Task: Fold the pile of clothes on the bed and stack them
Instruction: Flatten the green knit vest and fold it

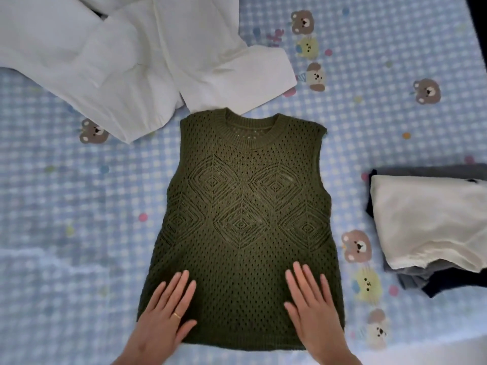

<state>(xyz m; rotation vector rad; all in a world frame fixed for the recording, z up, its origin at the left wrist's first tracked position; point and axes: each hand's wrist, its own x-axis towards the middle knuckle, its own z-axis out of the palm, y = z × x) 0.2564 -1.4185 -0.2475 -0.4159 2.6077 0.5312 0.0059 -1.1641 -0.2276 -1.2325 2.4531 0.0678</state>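
The green vest point(243, 191) is lying flat mid-bed, neck pointing away, hem nearest. Both hands, left hand point(164, 316) and right hand point(315, 309), are pressing it with straight fingers. Bare sheet point(66, 206) is showing left.

The bed point(369, 106) is covered by a blue-and-white checked sheet printed with cartoon bears and coloured dots. A dark green openwork knit vest point(242, 185) lies flat at its centre, neckline toward the far side. A rumpled white garment point(110, 61) lies at the far left, its edge touching the vest's collar. At the right sits a folded stack point(432, 227), white on top of grey and dark pieces.
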